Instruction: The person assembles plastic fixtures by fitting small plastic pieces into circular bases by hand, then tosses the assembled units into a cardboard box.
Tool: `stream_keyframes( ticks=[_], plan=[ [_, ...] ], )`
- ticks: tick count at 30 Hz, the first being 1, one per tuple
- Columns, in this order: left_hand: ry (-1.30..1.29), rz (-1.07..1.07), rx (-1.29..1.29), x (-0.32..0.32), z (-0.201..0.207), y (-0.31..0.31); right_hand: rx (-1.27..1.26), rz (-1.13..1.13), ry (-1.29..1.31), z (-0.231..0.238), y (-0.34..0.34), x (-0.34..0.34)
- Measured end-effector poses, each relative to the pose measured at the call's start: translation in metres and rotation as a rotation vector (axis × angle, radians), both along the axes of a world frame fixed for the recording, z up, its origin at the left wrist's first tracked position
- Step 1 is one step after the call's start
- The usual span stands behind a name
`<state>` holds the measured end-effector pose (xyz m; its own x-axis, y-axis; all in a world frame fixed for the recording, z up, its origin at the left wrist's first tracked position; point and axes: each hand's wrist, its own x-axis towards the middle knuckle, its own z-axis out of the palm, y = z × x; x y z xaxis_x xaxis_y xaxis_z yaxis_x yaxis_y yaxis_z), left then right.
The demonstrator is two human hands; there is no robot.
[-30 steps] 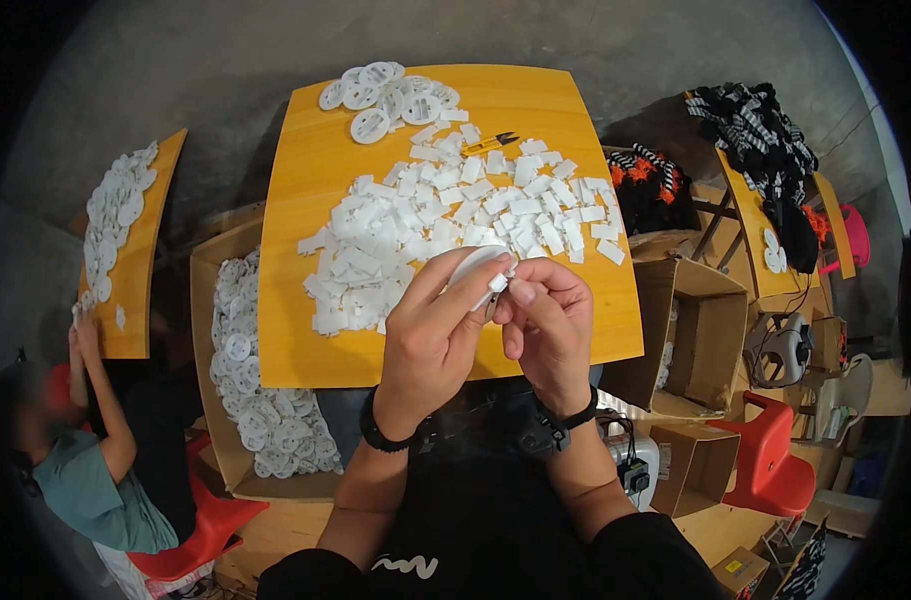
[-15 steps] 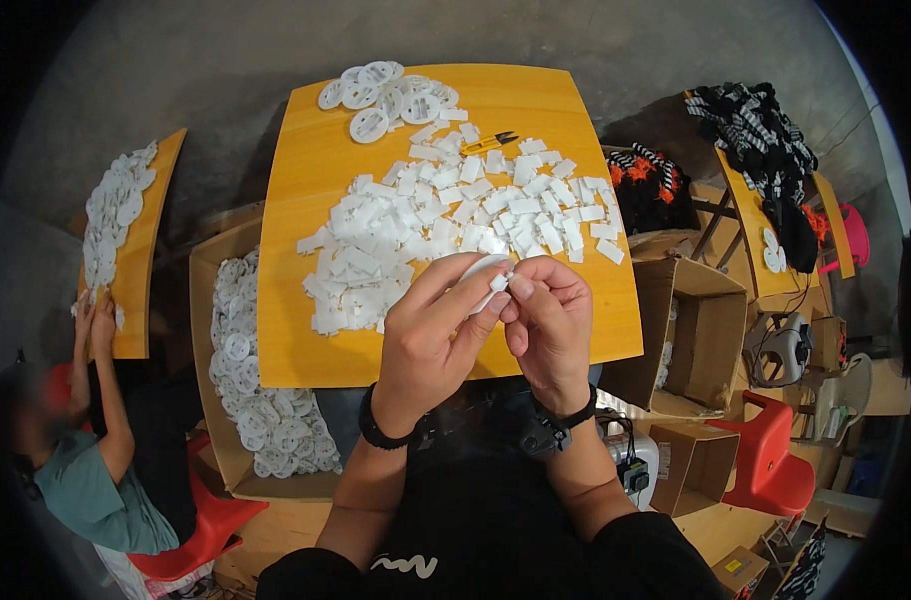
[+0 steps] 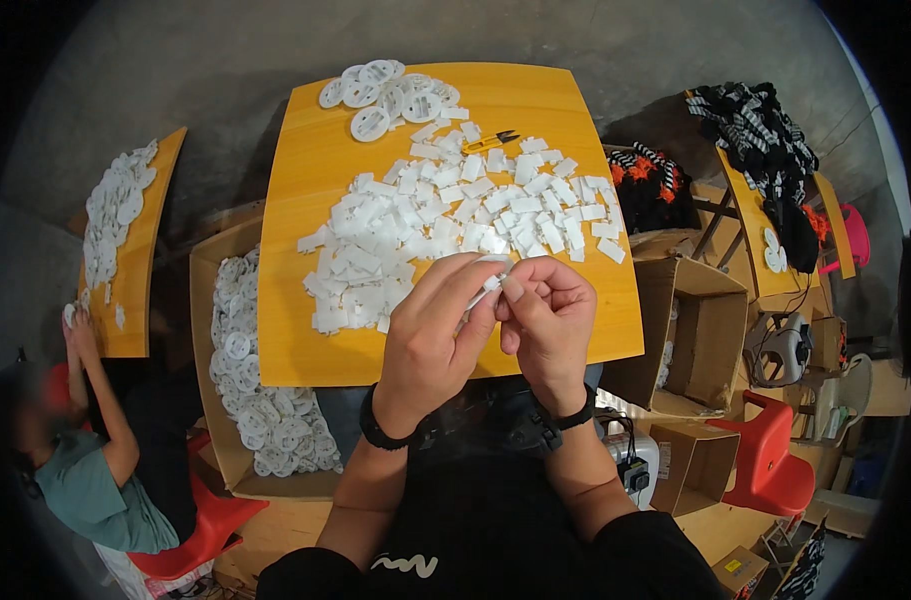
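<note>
Over the near edge of an orange table point(image 3: 305, 190), my left hand point(image 3: 437, 335) and my right hand point(image 3: 545, 318) pinch one small white plastic piece point(image 3: 487, 287) between their fingertips. Most of the piece is hidden by my fingers. A wide heap of similar flat white plastic pieces point(image 3: 445, 225) covers the table just beyond my hands. A stack of white round discs point(image 3: 385, 92) lies at the far edge, with small yellow-handled snips point(image 3: 491, 141) beside it.
An open cardboard box of white discs point(image 3: 250, 380) stands on the left of the table, and an open brown box point(image 3: 700, 325) on the right. At the far left a person in a teal shirt point(image 3: 85, 480) works at another orange table point(image 3: 125, 250). Red stools point(image 3: 775, 460) and dark clothing point(image 3: 765, 150) are at the right.
The white piece between my fingers has turned more edge-on and shows less. My hands stay in the same place. The person at the left has moved their arms slightly.
</note>
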<state>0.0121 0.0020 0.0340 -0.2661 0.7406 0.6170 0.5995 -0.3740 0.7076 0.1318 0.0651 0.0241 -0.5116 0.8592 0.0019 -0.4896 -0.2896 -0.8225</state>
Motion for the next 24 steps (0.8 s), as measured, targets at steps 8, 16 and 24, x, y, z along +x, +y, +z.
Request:
stream_keyframes(
  ticks=[8,16,24],
  plan=[
    [0.002,-0.012,-0.016,0.002,0.001,-0.003,0.479,-0.142,-0.271,0.004,0.006,0.005],
    [0.053,0.006,-0.014,0.001,0.003,-0.005,1.501,-0.358,-0.654,0.019,0.021,0.016],
    [0.048,0.042,0.01,0.003,0.006,-0.003,0.094,0.075,-0.095,0.005,0.006,0.011]
  ],
)
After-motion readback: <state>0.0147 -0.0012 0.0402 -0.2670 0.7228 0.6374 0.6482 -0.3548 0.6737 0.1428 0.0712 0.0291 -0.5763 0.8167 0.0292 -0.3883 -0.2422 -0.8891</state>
